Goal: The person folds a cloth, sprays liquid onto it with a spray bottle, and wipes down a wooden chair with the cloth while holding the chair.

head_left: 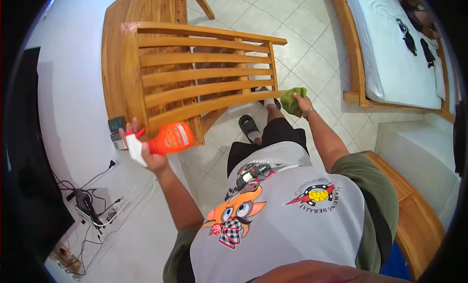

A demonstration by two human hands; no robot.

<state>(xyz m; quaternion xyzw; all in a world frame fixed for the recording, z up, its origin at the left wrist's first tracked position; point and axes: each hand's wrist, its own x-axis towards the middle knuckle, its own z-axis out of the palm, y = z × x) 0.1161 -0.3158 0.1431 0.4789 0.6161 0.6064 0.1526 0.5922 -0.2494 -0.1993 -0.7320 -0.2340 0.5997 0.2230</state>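
My left hand (pixel 155 161) grips an orange spray bottle (pixel 171 138) with a white and red trigger head, some fingers stretched out beyond the head. The bottle lies tilted in front of the near left corner of a slatted wooden backrest (pixel 207 59). In my right hand (pixel 304 105) is a bunched green cloth (pixel 291 103). It is at the right end of the backrest's nearest slat; whether it presses on the wood I cannot tell.
A wooden tabletop (pixel 114 64) stands behind the backrest's left side. A calculator-like item (pixel 118 132) lies near the bottle. Tangled cables (pixel 90 207) are at lower left, beside a dark screen (pixel 31 151). A person's legs (pixel 421 15) rest on a white bed (pixel 390 54) at right.
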